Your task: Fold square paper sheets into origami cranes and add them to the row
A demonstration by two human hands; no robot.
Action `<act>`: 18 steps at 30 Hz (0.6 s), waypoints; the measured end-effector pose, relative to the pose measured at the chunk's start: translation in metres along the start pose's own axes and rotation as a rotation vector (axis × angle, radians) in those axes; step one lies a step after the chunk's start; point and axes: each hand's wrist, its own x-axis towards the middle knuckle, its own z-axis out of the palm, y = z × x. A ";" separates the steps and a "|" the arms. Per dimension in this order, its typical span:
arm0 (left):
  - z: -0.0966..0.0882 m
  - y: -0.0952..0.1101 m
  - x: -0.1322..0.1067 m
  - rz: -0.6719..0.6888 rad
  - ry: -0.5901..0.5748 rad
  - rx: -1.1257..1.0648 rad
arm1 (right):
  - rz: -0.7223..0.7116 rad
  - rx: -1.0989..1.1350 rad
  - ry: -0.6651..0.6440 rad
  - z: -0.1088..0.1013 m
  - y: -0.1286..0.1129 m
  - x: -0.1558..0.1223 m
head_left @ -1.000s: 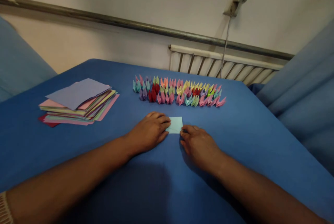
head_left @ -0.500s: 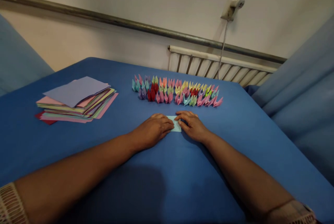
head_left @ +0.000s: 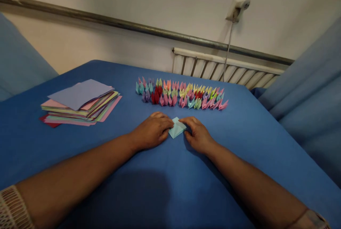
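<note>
A small light-blue square of folded paper (head_left: pixel 177 128) lies on the blue table between my hands, turned with one corner toward me and creases across its face. My left hand (head_left: pixel 154 129) holds its left corner, fingers close together and thumb near the lower left edge. On the other side, my right hand (head_left: pixel 196 133) has the index finger on the upper right edge and the thumb by the right corner, gripping the paper there. The undersides of the fingers are hidden.
Rows of coloured paper cranes (head_left: pixel 183 94) stand just beyond my hands. At the left lies a stack of coloured paper sheets (head_left: pixel 82 97). Behind the blue-covered table (head_left: pixel 170 186) are a radiator (head_left: pixel 202 65), a rail and a plugged-in cord. Blue curtains (head_left: pixel 314 97) hang at both sides.
The folded paper has turned from lying square to me to a diamond position. My left hand has shifted slightly left, and the right hand's fingers have moved to the paper's right side.
</note>
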 end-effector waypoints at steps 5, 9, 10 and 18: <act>0.003 0.018 -0.001 -0.029 -0.017 -0.008 | -0.048 0.040 0.030 0.006 0.014 0.008; 0.006 0.020 0.001 -0.046 -0.009 -0.002 | -0.109 0.081 0.064 0.008 0.021 0.013; 0.006 0.019 0.001 -0.042 -0.007 0.000 | -0.121 0.077 0.069 0.007 0.020 0.013; 0.009 0.005 -0.004 -0.018 0.033 -0.035 | -0.159 -0.190 -0.175 -0.013 -0.013 -0.005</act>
